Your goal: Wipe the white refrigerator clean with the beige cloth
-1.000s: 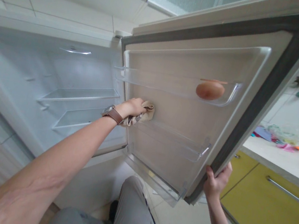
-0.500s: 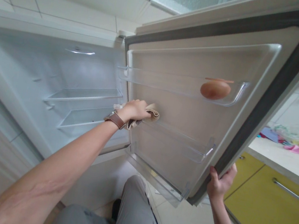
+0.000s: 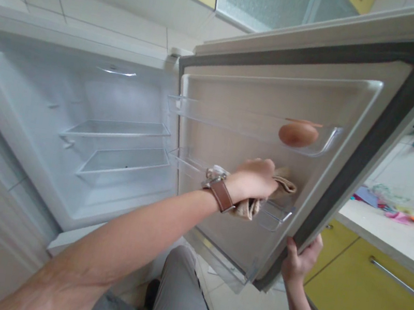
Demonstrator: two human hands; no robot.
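My left hand, with a brown-strapped watch on the wrist, is closed on a crumpled beige cloth. Hand and cloth are at the middle clear door rack, near its right end, against the inner face of the refrigerator door. Part of that rack is hidden by the hand. The fingers of my right hand wrap the door's lower outer edge, thumb on the grey seal. A brown egg sits in the upper door rack, above the cloth.
On the left the refrigerator interior stands open, with two glass shelves. A counter with plastic bags and colourful items is behind the door on the right, over yellow cabinets. My knees are below the door.
My left hand has slid the cloth rightward along the middle rack, from near the hinge side towards the right end. My right hand keeps its grip on the door edge.
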